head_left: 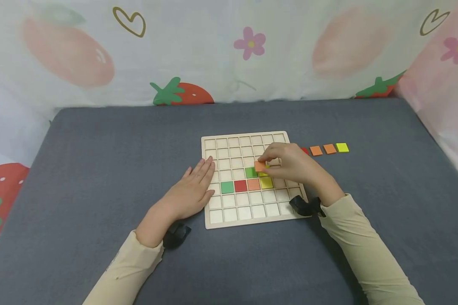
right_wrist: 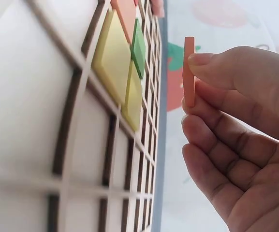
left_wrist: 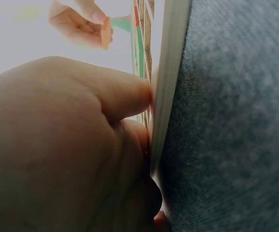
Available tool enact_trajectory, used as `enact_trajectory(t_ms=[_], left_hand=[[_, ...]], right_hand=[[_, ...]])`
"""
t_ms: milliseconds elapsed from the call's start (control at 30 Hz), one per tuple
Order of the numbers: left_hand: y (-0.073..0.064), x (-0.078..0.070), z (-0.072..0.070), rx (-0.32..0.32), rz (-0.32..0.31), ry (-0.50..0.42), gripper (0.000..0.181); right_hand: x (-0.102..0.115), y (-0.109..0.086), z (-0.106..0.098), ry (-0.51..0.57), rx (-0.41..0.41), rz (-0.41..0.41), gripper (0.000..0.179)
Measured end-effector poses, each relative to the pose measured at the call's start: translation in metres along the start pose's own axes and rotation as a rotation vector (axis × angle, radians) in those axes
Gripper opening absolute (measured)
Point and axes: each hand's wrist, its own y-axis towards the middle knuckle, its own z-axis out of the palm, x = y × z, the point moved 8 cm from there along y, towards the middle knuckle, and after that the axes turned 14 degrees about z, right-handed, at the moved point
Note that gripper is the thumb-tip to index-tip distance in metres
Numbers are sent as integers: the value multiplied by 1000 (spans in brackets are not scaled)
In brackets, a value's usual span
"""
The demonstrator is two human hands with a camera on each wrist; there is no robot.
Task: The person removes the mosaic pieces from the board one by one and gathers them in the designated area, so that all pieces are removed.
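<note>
A pale wooden grid board [head_left: 248,223] lies on the table. My left hand [head_left: 188,192] rests on its left edge, fingers straight and thumb touching the rim. Between thumb and fingertips my right hand [head_left: 290,163] pinches an orange tile [head_left: 259,166], held above the board; the right wrist view shows this tile [right_wrist: 189,72] edge-on. Seated in one row are a teal-green tile [head_left: 227,187], a red tile [head_left: 240,185], an orange-pink tile [head_left: 253,184] and a yellow tile [head_left: 266,182]. Behind them sit a green tile [head_left: 250,172] and another yellow tile [right_wrist: 133,99], partly hidden in the head view.
Right of the board, a line of loose tiles lies on the grey cloth [head_left: 118,169]: a partly hidden red one [head_left: 304,150], two orange ones, the nearer being this orange tile [head_left: 316,151], and a yellow one [head_left: 342,147]. A printed curtain [head_left: 213,51] hangs behind the table.
</note>
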Motion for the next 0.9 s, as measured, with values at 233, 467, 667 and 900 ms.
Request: enact_trajectory(t_ms=[233,467,667,900], left_hand=[[0,0,0,8,0,0,66],[-1,1,-1,7,8,-5,65],[0,0,-1,0,14,-5,65],[-1,0,-1,9,-2,-5,65]], right_hand=[[-13,-12,-10,23,-10,46,20],[-22,-26,-18,4,-59,19,22],[-29,-33,-22,7,-102,-8,21],[-37,-36,-25,33,-44,63,23]])
